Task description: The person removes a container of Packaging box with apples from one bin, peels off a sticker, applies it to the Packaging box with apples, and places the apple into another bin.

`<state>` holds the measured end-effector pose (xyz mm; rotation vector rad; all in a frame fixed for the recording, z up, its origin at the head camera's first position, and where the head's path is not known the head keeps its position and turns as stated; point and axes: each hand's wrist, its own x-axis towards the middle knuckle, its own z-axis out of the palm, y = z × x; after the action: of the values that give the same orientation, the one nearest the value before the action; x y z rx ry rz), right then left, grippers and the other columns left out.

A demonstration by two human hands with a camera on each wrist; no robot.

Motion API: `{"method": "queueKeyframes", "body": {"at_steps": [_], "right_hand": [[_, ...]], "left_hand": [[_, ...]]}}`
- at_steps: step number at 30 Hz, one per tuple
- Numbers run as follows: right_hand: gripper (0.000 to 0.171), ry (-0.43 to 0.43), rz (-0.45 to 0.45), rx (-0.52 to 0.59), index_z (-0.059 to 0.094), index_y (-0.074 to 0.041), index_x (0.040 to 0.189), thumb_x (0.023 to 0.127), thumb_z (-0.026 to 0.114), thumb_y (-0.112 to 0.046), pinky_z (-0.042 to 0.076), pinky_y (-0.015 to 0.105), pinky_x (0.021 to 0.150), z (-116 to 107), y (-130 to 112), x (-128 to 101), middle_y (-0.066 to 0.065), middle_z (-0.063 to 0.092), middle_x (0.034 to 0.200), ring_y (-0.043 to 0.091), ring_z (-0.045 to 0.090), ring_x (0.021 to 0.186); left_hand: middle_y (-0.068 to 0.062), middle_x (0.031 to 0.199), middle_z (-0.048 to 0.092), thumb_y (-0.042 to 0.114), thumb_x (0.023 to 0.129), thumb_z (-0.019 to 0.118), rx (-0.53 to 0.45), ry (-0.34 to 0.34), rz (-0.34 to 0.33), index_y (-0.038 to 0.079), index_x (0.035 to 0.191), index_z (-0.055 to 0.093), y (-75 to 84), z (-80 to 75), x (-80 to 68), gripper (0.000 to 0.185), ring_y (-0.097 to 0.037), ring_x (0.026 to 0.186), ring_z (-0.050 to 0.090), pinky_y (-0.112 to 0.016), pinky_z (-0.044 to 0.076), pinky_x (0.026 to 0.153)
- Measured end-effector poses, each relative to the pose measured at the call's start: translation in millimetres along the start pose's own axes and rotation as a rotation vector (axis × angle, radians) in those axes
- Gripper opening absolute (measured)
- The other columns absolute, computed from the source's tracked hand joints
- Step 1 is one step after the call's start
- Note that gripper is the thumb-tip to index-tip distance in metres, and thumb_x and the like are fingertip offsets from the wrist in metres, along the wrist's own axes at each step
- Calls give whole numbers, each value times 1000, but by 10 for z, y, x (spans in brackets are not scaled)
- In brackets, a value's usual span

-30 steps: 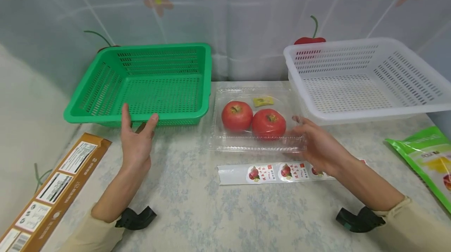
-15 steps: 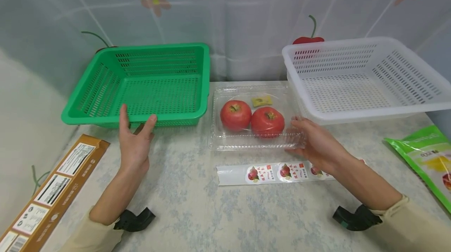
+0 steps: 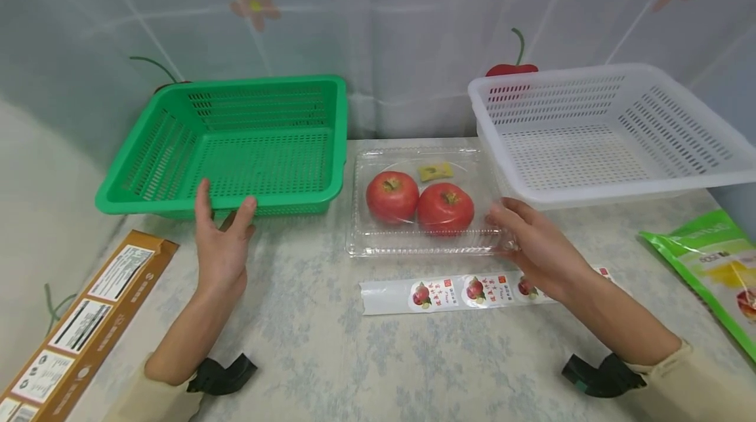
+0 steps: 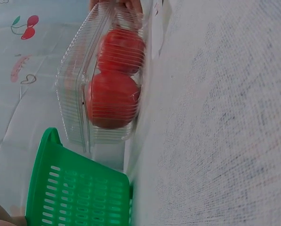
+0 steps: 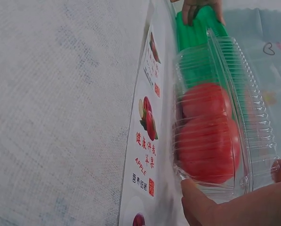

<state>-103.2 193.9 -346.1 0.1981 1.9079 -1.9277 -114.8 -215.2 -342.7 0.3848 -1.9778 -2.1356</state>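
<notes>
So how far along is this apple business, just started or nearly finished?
Early, by the look of it. Done: the label strip lies loose on the table. In hand: the right hand grips the corner of the clear box, lid closed over two apples; the left hand touches the green basket. Left: both baskets hold nothing.

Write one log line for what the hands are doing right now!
right hand: grips clear apple box corner | left hand: touches green basket | box: closed
</notes>
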Motion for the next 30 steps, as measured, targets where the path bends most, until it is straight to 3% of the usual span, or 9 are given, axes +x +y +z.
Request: {"method": "queueKeyframes", "body": {"at_steps": [3,7,12,16,18,20,23,26,30], "right_hand": [[88,22,-11,-23,-1,-11,158,100,52,-48,25,50,115,-11,12,-57,16,17,157,33,21,141],[85,45,-32,-87,1,-14,159,100,52,-48,32,44,112,-48,25,-159,15,18,157,36,35,137],[79,56,-118,-224,3,-17,160,102,52,-40,37,47,108,-96,63,-318,18,24,156,38,48,129],[71,106,-210,-362,13,-22,159,102,55,-33,47,41,97,-76,71,-452,13,37,149,23,53,123],[66,159,-261,-440,23,-24,157,102,57,-30,47,32,89,-41,75,-516,10,45,141,16,52,119],[60,221,-323,-500,34,-23,154,100,61,-26,47,25,85,8,82,-575,8,50,130,12,52,111],[51,282,-453,-489,48,-16,145,97,64,-10,50,17,79,78,103,-650,10,54,112,14,56,96],[48,249,-620,-368,54,-4,136,91,62,9,53,17,73,140,127,-677,12,55,97,16,58,81],[47,143,-787,-319,61,2,126,84,60,22,50,20,64,241,192,-640,8,59,87,15,56,75]], "left_hand": [[7,162,-9,20,100,59,-2,-12,8,38,158,7,-7,13,-12,80,-30,142,27,-49,27,114],[8,162,-8,19,100,58,-10,-6,19,37,158,9,-16,26,-17,78,-30,143,26,-49,26,114],[7,162,-5,19,100,59,-37,9,23,35,157,15,-19,28,-38,74,-31,144,25,-48,27,114],[3,161,-5,18,100,58,-88,15,-2,36,157,18,-1,21,-99,72,-30,146,22,-44,27,115],[-1,160,-4,17,100,59,-104,25,-17,35,156,21,13,21,-150,70,-29,145,22,-42,29,114],[-6,157,4,17,99,60,-103,43,-28,32,155,25,33,35,-213,67,-27,142,28,-40,33,112],[-9,139,36,15,98,63,-121,53,-31,22,147,39,60,82,-314,55,-23,123,48,-34,45,102],[-6,106,56,7,96,64,-148,-14,7,10,132,52,62,142,-414,38,-18,95,60,-29,54,85],[-4,88,62,-4,94,62,-120,-226,142,5,115,63,11,209,-543,23,-15,75,62,-27,56,71]]}}
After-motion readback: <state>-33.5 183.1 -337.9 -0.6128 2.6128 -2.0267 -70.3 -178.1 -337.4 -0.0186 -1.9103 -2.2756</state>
